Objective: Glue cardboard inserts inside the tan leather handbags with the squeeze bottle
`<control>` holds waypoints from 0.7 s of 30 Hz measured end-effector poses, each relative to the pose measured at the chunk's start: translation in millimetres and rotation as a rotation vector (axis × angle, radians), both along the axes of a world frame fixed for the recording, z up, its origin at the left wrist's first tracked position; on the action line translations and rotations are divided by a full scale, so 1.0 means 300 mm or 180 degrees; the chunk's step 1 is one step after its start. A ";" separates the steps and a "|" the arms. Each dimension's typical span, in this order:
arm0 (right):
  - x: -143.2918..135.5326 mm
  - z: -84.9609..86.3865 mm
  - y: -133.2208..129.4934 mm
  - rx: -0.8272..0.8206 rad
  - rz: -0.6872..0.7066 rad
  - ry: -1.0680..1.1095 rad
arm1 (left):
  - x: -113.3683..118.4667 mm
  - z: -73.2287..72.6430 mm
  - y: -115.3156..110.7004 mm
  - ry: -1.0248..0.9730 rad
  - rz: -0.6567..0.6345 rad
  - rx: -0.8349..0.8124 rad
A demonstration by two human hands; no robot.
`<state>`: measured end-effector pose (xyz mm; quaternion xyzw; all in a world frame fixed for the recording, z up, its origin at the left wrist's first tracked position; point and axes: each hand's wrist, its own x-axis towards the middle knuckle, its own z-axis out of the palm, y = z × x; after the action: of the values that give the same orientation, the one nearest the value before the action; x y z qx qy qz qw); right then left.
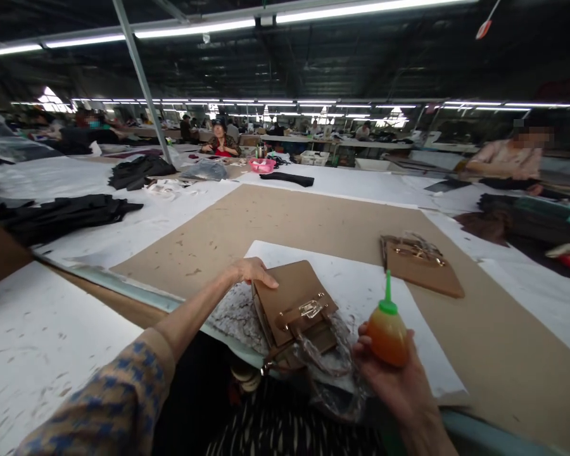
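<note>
My left hand (255, 272) grips the upper left corner of a brown handbag (289, 288), thumb on top and fingers out of sight beneath. Metal fittings and plastic-wrapped handles (332, 358) show at the bag's near side, over the table edge. In my right hand (399, 380) rests a squeeze bottle (387, 335) of orange-amber liquid, its green nozzle pointing up. The fingers curl round the bottle's lower part. White paper (361, 285) lies under the bag, specked and stained at its left side.
A second brown bag (427, 266) lies to the right on brown board (313, 215). Black fabric piles (71, 212) are at the left, with dark cloth (517, 228) at the far right. A pink basket (262, 165) stands farther back. A co-worker (513, 155) is at the right.
</note>
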<state>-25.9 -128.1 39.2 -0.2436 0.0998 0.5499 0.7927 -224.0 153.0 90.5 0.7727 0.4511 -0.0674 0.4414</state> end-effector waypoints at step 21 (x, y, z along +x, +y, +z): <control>0.100 0.411 0.026 0.0670 -0.0146 -0.0536 | 0.090 0.166 -0.033 -0.2333 -0.0577 -0.1585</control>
<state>4.1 -120.2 162.5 -0.2021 -0.0198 0.5167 0.8318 -197.0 143.2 140.3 0.6522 0.1657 0.0659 0.7368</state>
